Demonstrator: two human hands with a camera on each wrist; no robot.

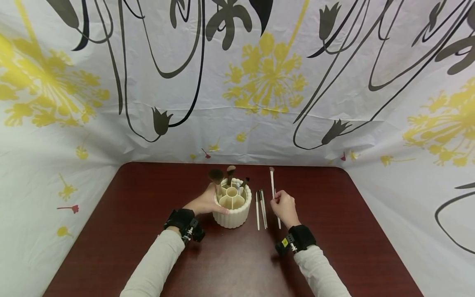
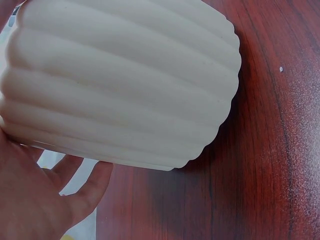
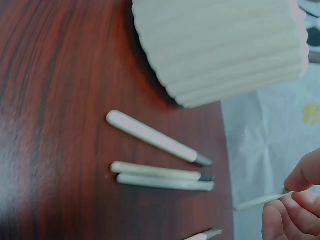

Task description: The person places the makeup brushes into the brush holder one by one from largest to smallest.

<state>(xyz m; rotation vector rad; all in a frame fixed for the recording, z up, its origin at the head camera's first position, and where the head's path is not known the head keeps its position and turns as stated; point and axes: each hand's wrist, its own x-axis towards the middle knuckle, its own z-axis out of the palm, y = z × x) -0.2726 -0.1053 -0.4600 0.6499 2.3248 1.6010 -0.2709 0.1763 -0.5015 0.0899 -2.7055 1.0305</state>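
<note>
A cream, ribbed makeup brush holder [image 1: 231,217] with round compartments stands upright on the table, several brushes leaning in its back part. My left hand [image 1: 206,201] grips its left side, thumb along the front near the rim; in the left wrist view its fingers [image 2: 95,187] reach behind the ribbed wall. My right hand [image 1: 286,207] pinches a slim white makeup brush [image 1: 272,180], raised with its darker tip pointing away. Under that hand, another white brush [image 1: 279,223] lies on the table. Between hand and holder lie a single brush [image 3: 152,136] and two side by side [image 3: 160,172].
The dark red-brown wooden table [image 1: 144,198] has rounded far corners. A white cloth [image 1: 200,136] with yellow, grey and black plant prints hangs behind it and at both sides. Both wrists wear black camera straps [image 1: 302,237].
</note>
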